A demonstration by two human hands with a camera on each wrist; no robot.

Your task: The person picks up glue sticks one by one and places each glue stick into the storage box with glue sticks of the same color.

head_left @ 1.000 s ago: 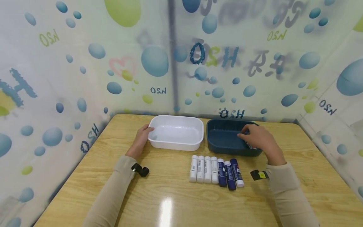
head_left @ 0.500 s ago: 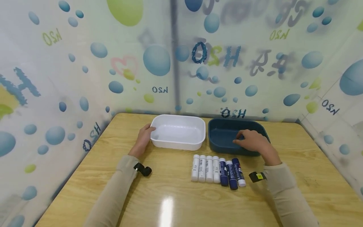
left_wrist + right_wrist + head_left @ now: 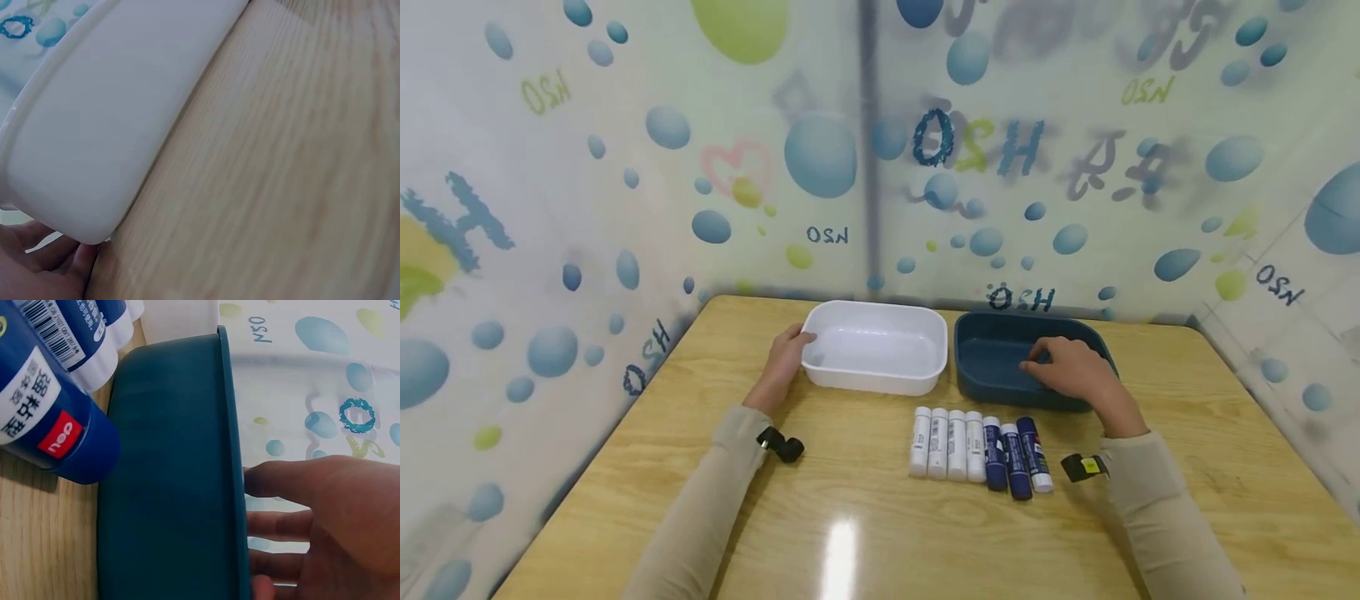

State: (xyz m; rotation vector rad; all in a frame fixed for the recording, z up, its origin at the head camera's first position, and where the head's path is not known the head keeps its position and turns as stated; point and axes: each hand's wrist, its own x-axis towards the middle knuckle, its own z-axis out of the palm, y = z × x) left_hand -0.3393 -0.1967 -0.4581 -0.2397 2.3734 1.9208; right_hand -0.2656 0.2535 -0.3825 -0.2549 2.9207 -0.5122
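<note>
My left hand point(image 3: 782, 367) grips the left end of a white plastic tray point(image 3: 874, 385), with the thumb over its rim. In the left wrist view its fingers point(image 3: 47, 250) lie against the tray's lower corner. My right hand point(image 3: 1075, 371) reaches over the right end of a dark blue-green tray point(image 3: 1000, 385), fingers bent down into it. The right wrist view shows the thumb and fingers spread apart behind the rim; the fingertips and anything between them are hidden. In front of the trays lie several white glue sticks point(image 3: 957, 446) and three dark blue glue sticks point(image 3: 1015, 461), side by side.
The trays stand next to each other at the back of a wooden table point(image 3: 850, 508), close to a patterned wall point(image 3: 895, 200). One blue glue stick point(image 3: 50, 412) lies right beside the dark tray's wall in the right wrist view.
My right hand has shifted slightly left and lower within the dark tray, covering a small printed item glimpsed at its right end earlier. My left hand keeps its grip on the white tray.
</note>
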